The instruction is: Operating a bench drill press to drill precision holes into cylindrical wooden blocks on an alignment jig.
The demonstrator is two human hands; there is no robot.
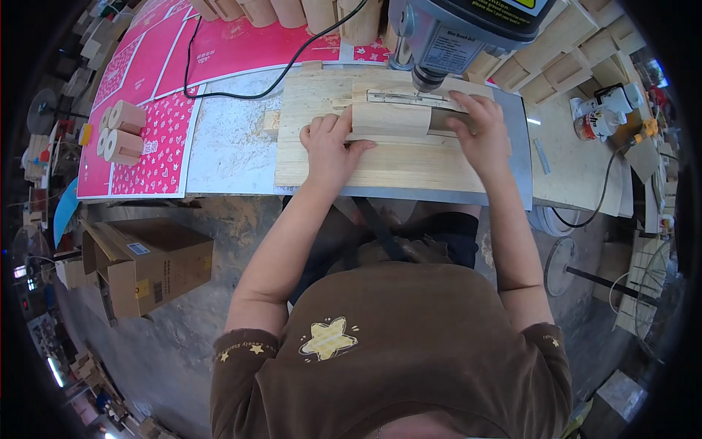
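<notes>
Nearest the camera, a brown shirt with a yellow star fills six o'clock, and both bare forearms run up from it toward the bench. Out at nine o'clock an open cardboard box sits on the concrete floor.

Up at the bench edge lies a broad pale wooden board, resting on a grey metal plate. The left hand presses down here, fingers curled over the left end of the wooden block, thumb stretched along its lower edge. That block is light, smooth-grained, gently rounded across its top, and sits crosswise on the board, just past centre toward twelve. The right hand clamps the block's right end, fingers spread flat on top, gripping it against a wooden fence with a metal strip.

Directly above at twelve o'clock hangs the grey drill press head, its chuck just over the fence. A black cable snakes toward eleven o'clock across pink patterned sheets, where short wooden cylinders lie stacked at ten. At two o'clock, wooden compartment pieces and a white glue bottle.
</notes>
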